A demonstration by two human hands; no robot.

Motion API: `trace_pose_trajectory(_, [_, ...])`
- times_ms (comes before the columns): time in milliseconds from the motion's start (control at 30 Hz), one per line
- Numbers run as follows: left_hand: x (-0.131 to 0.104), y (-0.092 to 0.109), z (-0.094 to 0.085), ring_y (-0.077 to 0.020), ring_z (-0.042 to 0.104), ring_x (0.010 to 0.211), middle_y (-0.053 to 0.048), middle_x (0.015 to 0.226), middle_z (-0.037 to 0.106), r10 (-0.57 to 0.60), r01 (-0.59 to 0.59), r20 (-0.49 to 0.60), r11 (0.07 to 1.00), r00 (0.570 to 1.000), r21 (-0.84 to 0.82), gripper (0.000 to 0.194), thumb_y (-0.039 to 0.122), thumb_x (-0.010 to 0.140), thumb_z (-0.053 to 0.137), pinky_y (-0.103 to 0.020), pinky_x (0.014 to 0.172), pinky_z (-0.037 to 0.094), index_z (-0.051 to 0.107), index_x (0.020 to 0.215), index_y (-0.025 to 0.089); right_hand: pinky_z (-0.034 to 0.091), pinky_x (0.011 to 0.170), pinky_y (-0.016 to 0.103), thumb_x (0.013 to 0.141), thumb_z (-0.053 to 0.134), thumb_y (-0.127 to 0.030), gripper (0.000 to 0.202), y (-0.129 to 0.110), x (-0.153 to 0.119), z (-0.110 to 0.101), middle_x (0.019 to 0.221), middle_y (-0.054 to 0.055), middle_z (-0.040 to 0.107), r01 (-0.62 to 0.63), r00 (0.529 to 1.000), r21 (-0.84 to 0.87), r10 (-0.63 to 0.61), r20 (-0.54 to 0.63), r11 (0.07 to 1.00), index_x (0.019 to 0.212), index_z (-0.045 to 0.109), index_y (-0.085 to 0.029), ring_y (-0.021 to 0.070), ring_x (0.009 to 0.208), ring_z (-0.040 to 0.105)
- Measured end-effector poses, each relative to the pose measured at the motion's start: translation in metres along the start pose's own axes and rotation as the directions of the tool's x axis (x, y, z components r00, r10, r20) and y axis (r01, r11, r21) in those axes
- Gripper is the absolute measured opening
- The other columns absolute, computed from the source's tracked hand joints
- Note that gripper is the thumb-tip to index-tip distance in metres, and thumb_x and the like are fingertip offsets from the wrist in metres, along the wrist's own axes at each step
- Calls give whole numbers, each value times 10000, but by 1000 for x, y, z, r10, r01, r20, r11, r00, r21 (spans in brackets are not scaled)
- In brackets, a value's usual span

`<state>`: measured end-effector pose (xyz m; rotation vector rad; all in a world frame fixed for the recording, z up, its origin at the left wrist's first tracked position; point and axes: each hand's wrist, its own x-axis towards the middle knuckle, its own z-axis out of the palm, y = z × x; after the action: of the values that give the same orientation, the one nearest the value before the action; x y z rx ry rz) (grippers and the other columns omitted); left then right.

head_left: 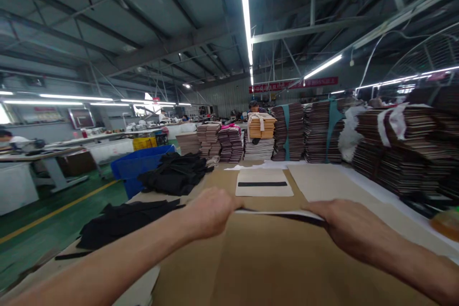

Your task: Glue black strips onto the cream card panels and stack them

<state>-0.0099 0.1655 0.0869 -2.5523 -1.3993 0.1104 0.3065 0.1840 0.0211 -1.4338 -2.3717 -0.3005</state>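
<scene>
Head view: both hands [211, 213] grip a pale sheet [276, 212]; what the blue bin [132, 168] holds is unclear.

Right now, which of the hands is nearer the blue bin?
Left. The left hand is to the right of the blue bin; the right hand is farther right, beyond the left.

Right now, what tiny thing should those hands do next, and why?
Maybe ease slightly apart: the left hand and right hand hold the thin white-edged piece at either end, and its edge looks a bit bowed between them, so a gentle pull might straighten it.
</scene>
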Motion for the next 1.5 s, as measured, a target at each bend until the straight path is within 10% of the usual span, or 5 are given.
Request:
trace_pose_trajectory(267, [138, -78, 93, -242, 612, 1061, -102, 1237, 603, -162, 170, -102, 982, 982, 77, 342, 229, 941, 532, -443, 893, 513, 522, 1281, 192, 432, 887, 321, 850, 357, -23, 478, 37, 142, 94, 1204, 109, 646, 0, 1000, -99, 3, 31, 995, 1243, 566, -200, 219, 1089, 602])
trace_pose_trajectory(467, [176, -79, 179, -196, 638, 937, -72, 1130, 624, -192, 192, -2, 978, 981, 81, 289, 317, 932, 581, -393, 797, 563, 575, 1176, 163, 436, 892, 332, 889, 357, -42, 340, 48, 153, 177, 1094, 150, 671, -3, 993, -114, 17, 119, 993, 1075, 625, -136, 232, 1047, 613])
trace_pose_trajectory(600, [175, -74, 201, -193, 639, 929, -75, 1144, 618, -186, 184, 18, 980, 982, 75, 304, 319, 936, 574, -389, 790, 566, 562, 1199, 168, 428, 918, 328, 898, 341, -45, 345, 48, 141, 198, 1085, 147, 670, -8, 991, -113, 23, 129, 994, 1054, 634, -136, 225, 1053, 606])
trace_pose_trajectory(1267, [159, -79, 167, -218, 620, 1012, -68, 1155, 624, -108, 129, 204, 988, 973, -88, 281, 303, 882, 651, -425, 870, 533, 609, 1126, 170, 411, 1017, 513, 874, 650, -265, 381, 45, 135, 182, 1333, 119, 537, -33, 934, 80, 2, 357, 996, 1228, 572, -150, 279, 1215, 510])
trace_pose_trajectory(1500, [152, -15, 114, -280, 639, 972, -117, 990, 682, -137, 152, 93, 972, 986, -181, 182, 284, 889, 562, -455, 847, 500, 656, 960, 146, 308, 1126, 313, 829, 612, -207, 682, 143, 57, 103, 1514, 65, 380, -248, 942, 181, 193, 274, 952, 1466, 370, -226, 195, 1367, 364])
